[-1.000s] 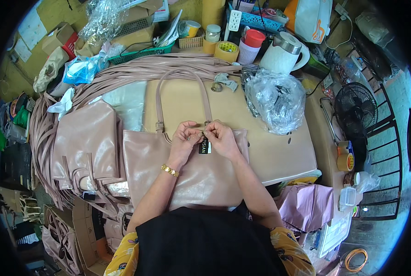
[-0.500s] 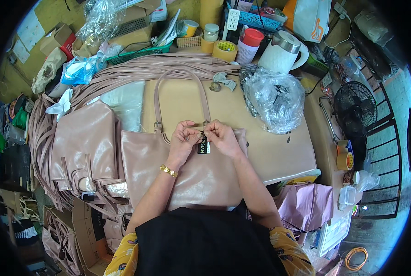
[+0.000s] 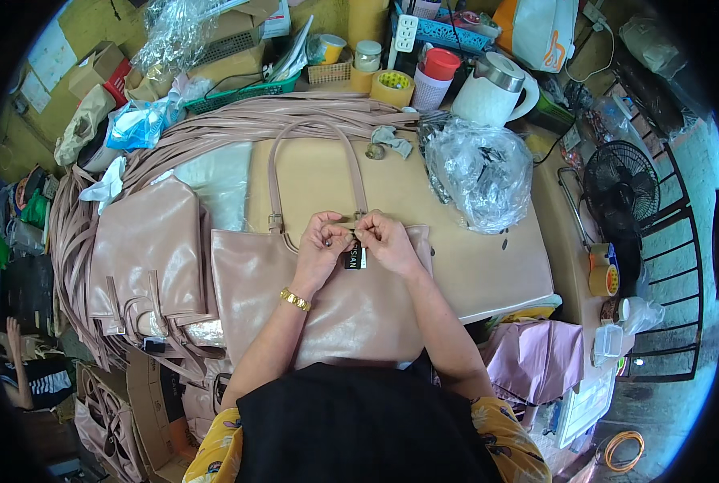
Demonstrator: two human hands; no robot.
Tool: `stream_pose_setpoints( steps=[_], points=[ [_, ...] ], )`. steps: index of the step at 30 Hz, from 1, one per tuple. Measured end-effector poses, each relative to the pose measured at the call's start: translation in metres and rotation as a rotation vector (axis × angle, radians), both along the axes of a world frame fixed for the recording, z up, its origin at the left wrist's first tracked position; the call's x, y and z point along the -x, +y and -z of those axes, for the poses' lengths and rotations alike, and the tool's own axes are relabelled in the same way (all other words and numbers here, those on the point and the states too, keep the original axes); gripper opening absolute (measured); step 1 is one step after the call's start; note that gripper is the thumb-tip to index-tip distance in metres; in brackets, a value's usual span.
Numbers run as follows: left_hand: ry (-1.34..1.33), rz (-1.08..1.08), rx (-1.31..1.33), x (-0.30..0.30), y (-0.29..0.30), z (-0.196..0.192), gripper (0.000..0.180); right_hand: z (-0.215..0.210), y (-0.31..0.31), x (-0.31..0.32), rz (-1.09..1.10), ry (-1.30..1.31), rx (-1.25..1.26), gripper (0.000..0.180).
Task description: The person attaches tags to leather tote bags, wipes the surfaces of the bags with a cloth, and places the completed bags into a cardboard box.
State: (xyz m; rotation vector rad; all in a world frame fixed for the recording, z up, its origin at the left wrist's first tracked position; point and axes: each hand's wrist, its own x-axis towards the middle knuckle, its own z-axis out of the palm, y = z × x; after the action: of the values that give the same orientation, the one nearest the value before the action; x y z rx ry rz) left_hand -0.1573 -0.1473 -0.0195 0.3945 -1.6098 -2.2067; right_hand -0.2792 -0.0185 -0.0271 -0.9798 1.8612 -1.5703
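A dusty-pink tote bag (image 3: 271, 290) lies flat before me, its long handle (image 3: 357, 169) looped away over a tan board. At the bag's top edge my left hand (image 3: 322, 245) and my right hand (image 3: 388, 243) meet with fingertips pinched. Between them a small black hang tag (image 3: 353, 260) with pale lettering rests against the bag front, its upper end inside the fingers. Whatever cord or loop it has is hidden or too fine to make out. A metal buckle (image 3: 276, 220) joins the handle's left end to the bag.
Another pink bag (image 3: 146, 249) lies at left beside long pink straps (image 3: 271, 105). A clear plastic bundle (image 3: 484, 173) sits on the tan board (image 3: 472, 274) at right. Behind stand tape rolls (image 3: 392, 88), a red-lidded cup (image 3: 438, 68) and a white kettle (image 3: 492, 88). A black fan (image 3: 621, 181) stands far right.
Both hands stay at the bag's top edge with only slight finger movement, and the tag's upper part is more covered. Another person's arm has come into view at the lower left.
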Motion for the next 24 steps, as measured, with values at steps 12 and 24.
stream_pose_setpoints(
  steps=[12,24],
  points=[
    [-0.018,-0.005,0.069,0.001,0.000,0.000,0.036,-0.014,0.003,-0.003,-0.005,0.059,-0.068,0.003],
    [0.054,0.128,0.060,-0.005,-0.001,-0.008,0.033,-0.025,-0.002,0.009,-0.132,-0.308,-0.034,0.021]
  ],
)
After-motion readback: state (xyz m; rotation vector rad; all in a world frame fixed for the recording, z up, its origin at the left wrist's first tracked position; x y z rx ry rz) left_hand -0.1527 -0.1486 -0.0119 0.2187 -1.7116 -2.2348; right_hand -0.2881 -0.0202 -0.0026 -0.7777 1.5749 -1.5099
